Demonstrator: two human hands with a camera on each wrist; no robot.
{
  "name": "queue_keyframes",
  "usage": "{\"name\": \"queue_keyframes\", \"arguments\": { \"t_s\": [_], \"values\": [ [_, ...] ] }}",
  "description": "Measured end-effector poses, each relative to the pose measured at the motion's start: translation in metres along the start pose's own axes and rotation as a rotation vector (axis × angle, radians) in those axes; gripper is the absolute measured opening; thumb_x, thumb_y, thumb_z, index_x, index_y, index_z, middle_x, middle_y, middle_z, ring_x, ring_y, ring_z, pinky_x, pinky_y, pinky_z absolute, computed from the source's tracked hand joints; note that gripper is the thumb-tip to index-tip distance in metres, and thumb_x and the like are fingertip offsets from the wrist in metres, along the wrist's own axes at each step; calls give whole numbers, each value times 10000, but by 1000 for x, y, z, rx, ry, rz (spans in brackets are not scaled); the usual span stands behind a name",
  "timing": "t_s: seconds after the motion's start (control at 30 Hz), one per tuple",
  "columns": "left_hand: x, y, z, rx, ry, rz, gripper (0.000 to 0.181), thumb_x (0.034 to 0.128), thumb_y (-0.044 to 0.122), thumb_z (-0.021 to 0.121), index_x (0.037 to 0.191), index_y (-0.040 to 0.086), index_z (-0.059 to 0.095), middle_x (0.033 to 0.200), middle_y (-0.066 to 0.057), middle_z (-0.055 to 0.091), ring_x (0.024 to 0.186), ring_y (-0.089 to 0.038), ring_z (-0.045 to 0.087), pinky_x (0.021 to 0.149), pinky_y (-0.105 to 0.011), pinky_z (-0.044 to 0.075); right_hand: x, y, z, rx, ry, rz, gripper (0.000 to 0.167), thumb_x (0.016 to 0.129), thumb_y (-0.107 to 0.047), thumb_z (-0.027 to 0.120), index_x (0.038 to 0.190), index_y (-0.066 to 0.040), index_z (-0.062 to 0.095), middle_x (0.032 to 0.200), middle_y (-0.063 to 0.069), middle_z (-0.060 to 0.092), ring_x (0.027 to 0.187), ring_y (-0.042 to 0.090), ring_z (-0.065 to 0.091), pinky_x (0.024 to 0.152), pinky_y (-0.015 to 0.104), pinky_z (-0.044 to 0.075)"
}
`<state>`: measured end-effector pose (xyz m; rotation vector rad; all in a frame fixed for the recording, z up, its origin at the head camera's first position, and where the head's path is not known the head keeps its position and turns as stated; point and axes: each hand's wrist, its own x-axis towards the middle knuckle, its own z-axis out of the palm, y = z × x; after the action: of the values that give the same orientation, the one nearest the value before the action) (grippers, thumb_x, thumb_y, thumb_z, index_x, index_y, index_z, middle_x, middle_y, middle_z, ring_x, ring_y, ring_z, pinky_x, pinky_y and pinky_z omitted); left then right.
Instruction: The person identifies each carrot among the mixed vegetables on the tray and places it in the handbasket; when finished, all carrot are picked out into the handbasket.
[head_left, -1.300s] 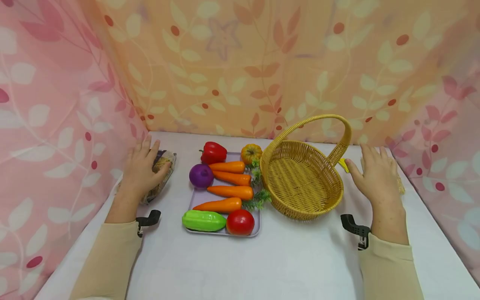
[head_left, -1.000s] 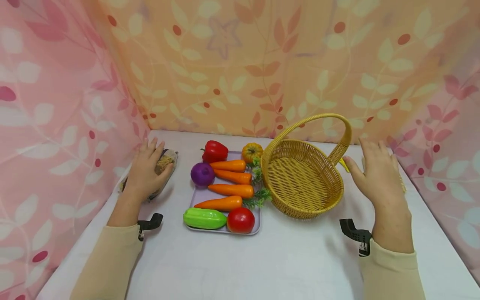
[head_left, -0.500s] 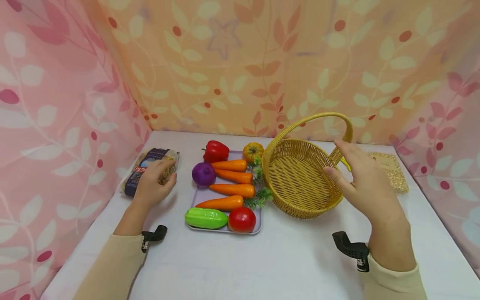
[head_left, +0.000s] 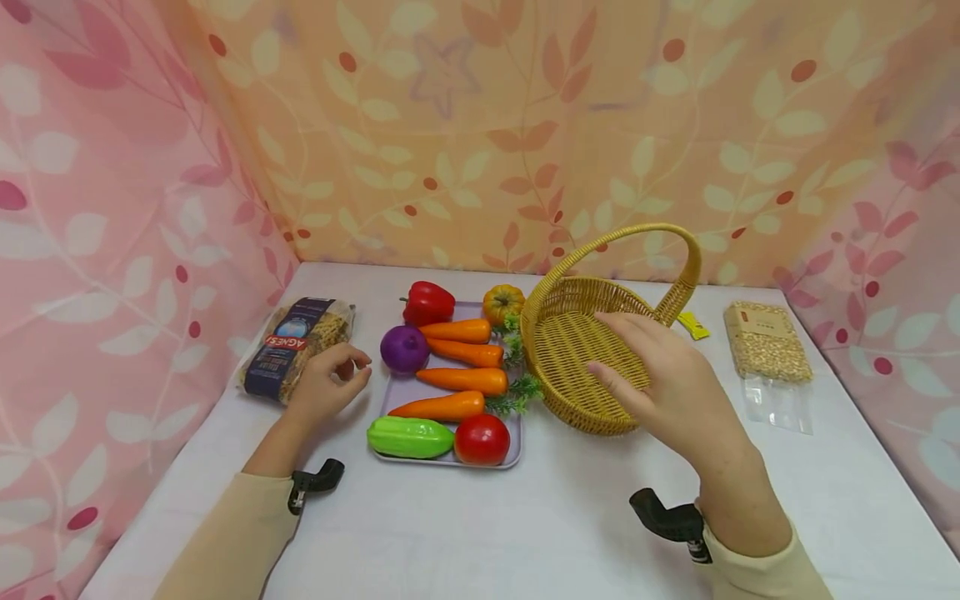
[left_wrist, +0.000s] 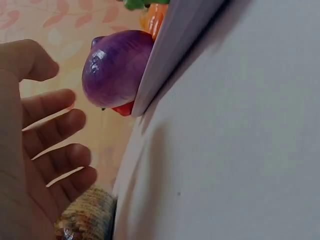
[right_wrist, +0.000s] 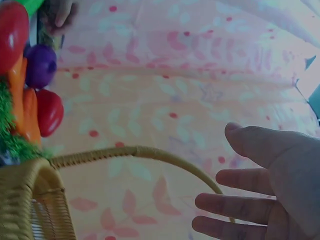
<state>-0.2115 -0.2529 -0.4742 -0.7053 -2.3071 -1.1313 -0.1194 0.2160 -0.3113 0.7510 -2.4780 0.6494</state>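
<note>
Right hand (head_left: 663, 392), empty, fingers spread, hangs near the basket (head_left: 564, 354), which stands ahead and to its left; left hand (head_left: 327, 387), empty, loosely curled, hangs between bag (head_left: 296, 337) and tray (head_left: 401, 388). Reaching seems the step; gripping the basket would call for narrower fingers.

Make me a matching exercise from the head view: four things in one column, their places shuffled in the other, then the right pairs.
Things:
1. wicker basket
2. purple vegetable
3. tomato
4. bag with a dark blue label

Places:
A. at the near right corner of the tray
B. on the table, left of the tray
C. partly hidden behind the right hand
D. at the tray's left edge

Right pairs: 1-C, 2-D, 3-A, 4-B
</note>
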Motion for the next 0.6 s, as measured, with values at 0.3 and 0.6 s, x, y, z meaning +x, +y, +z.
{"name": "queue_keyframes", "arguments": {
  "t_s": [0.3, 0.6],
  "values": [
    [-10, 4, 10, -87, -148, -192, 162, 895, -58, 728, 1055, -30, 740, 845, -76, 639, 721, -196, 514, 640, -242, 419, 5, -13, 39, 83, -61, -72, 496, 920, -252, 782, 1368, -95, 639, 1295, 43, 660, 1184, 233, 631, 961, 450, 523],
    [-11, -3, 13, -127, -254, -277, 199, 891, 24, 763, 1088, 51, 774, 870, -4, 654, 737, -164, 515, 646, -249, 420, 13, -27, 83, 161, -201, -90, 412, 935, -237, 773, 1314, -105, 675, 1248, 8, 668, 1036, 159, 663, 861, 328, 559]
  ]
}}
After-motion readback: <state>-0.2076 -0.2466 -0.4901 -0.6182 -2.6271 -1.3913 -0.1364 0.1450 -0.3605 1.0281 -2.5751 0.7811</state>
